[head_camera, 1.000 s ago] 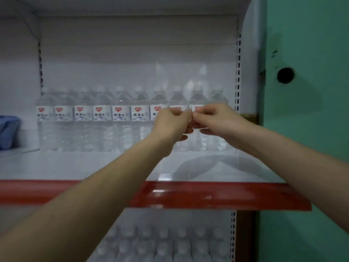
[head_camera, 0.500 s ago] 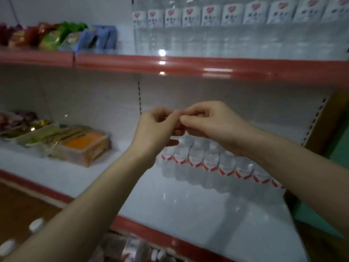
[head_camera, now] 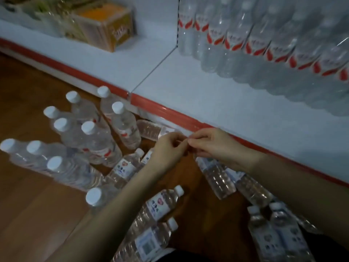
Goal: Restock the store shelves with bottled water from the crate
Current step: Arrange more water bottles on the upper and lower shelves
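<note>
Two hands meet low, just in front of the red front edge [head_camera: 170, 112] of the shelf [head_camera: 207, 95]. The left hand [head_camera: 170, 146] and the right hand [head_camera: 213, 146] both have curled fingers, and their fingertips touch each other. Cannot tell if something small is pinched between them. The shelved water bottles [head_camera: 264, 40] stand in a tight row along the shelf's back right, red-and-white labels facing out. The front half of the shelf board is bare white. An orange box [head_camera: 111, 25] sits on the shelf's left section near the back, with blurred packs beside it. On the wooden floor [head_camera: 28, 110] below the shelf edge, large white-capped bottles [head_camera: 94, 140] stand upright in a cluster to the left of the hands. Small bottles [head_camera: 160, 205] lie on their sides under the left forearm, caps pointing up-right. More lying bottles [head_camera: 217, 176] sit just under the right hand, near the shelf's front edge. A few upright small bottles [head_camera: 279, 233] stand at bottom right. One bottle [head_camera: 151, 129] lies against the shelf base, just left of the hands.
</note>
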The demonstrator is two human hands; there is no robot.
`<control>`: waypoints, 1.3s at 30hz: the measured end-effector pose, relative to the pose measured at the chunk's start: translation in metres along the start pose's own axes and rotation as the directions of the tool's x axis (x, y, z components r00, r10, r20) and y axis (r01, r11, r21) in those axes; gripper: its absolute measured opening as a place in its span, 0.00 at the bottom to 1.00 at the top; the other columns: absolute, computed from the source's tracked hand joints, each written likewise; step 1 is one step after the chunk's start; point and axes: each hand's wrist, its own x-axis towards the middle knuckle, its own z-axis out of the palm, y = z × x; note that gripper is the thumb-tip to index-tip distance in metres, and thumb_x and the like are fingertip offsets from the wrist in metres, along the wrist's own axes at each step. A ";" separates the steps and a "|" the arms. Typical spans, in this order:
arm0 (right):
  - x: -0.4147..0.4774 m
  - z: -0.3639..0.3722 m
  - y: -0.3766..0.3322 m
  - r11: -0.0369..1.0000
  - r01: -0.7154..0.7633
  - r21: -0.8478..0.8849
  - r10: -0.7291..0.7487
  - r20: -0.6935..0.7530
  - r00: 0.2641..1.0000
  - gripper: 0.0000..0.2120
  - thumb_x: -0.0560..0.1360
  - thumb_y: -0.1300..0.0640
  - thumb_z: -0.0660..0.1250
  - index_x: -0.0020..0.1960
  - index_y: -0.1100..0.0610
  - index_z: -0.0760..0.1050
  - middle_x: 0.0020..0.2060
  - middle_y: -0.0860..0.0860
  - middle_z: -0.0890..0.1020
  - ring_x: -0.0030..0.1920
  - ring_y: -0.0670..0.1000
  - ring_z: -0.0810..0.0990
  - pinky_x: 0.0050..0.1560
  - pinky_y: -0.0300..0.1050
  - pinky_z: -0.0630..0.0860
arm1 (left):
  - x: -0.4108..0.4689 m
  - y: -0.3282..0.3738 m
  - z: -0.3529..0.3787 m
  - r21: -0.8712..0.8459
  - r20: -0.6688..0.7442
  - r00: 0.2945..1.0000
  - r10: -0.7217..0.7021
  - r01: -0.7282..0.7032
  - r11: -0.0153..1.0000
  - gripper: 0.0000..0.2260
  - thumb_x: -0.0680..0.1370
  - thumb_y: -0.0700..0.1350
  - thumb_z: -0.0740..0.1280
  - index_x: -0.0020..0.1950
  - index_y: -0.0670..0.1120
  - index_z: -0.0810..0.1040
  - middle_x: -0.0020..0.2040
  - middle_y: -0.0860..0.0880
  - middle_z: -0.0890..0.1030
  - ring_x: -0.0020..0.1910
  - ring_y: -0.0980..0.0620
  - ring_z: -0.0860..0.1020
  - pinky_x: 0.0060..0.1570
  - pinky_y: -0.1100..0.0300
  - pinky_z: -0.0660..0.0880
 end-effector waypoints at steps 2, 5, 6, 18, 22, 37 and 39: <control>0.010 0.010 0.034 0.995 -0.102 0.021 0.101 0.024 0.995 0.07 0.76 0.62 0.64 0.40 0.55 0.76 0.41 0.56 0.79 0.44 0.51 0.79 0.53 0.45 0.76 | -0.003 -0.035 0.010 0.187 0.081 0.996 -0.026 0.010 0.982 0.09 0.77 0.46 0.65 0.53 0.43 0.79 0.44 0.50 0.82 0.43 0.55 0.79 0.40 0.70 0.73; 0.018 0.025 0.077 0.964 -0.265 0.025 0.263 0.076 0.962 0.06 0.77 0.59 0.64 0.52 0.59 0.75 0.47 0.56 0.80 0.50 0.52 0.81 0.55 0.44 0.77 | -0.009 -0.081 0.019 0.459 0.185 0.963 -0.194 0.090 0.884 0.19 0.76 0.49 0.66 0.64 0.41 0.73 0.58 0.45 0.78 0.56 0.49 0.77 0.51 0.61 0.72; 0.020 0.029 0.087 0.948 -0.316 0.032 0.313 0.082 0.946 0.08 0.78 0.59 0.63 0.56 0.60 0.74 0.50 0.57 0.80 0.53 0.54 0.80 0.55 0.44 0.77 | -0.011 -0.094 0.020 0.540 0.202 0.945 -0.257 0.111 0.835 0.20 0.76 0.49 0.67 0.65 0.41 0.71 0.60 0.44 0.76 0.57 0.47 0.76 0.51 0.59 0.72; 0.028 0.072 0.132 0.840 -0.537 0.078 0.529 0.102 0.842 0.15 0.79 0.63 0.59 0.65 0.63 0.68 0.60 0.60 0.75 0.62 0.56 0.75 0.62 0.48 0.73 | -0.021 -0.159 0.025 0.637 0.350 0.794 -0.497 0.187 0.748 0.33 0.67 0.48 0.76 0.67 0.42 0.66 0.63 0.46 0.74 0.61 0.48 0.73 0.61 0.55 0.71; 0.033 0.069 0.136 0.827 -0.542 0.148 0.529 0.122 0.840 0.17 0.79 0.64 0.58 0.67 0.63 0.66 0.61 0.58 0.74 0.57 0.50 0.75 0.57 0.44 0.72 | -0.017 -0.158 0.021 0.607 0.347 0.809 -0.474 0.191 0.771 0.28 0.66 0.46 0.77 0.63 0.43 0.71 0.58 0.48 0.78 0.58 0.49 0.75 0.58 0.55 0.73; 0.027 0.068 0.116 0.954 -0.297 0.045 0.274 0.269 0.923 0.27 0.69 0.61 0.73 0.63 0.52 0.65 0.51 0.45 0.76 0.59 0.49 0.75 0.58 0.43 0.73 | 0.001 -0.112 0.006 0.044 -0.014 0.995 -0.094 0.094 0.995 0.23 0.67 0.48 0.76 0.58 0.44 0.74 0.49 0.52 0.81 0.48 0.55 0.80 0.49 0.59 0.78; 0.025 0.073 0.118 0.977 -0.207 0.047 0.194 0.189 0.962 0.25 0.68 0.62 0.74 0.58 0.52 0.64 0.49 0.44 0.77 0.55 0.46 0.77 0.54 0.38 0.73 | 0.003 -0.102 0.008 -0.072 -0.069 0.993 -0.092 0.087 0.994 0.19 0.69 0.46 0.75 0.57 0.43 0.76 0.48 0.50 0.82 0.47 0.53 0.81 0.49 0.53 0.79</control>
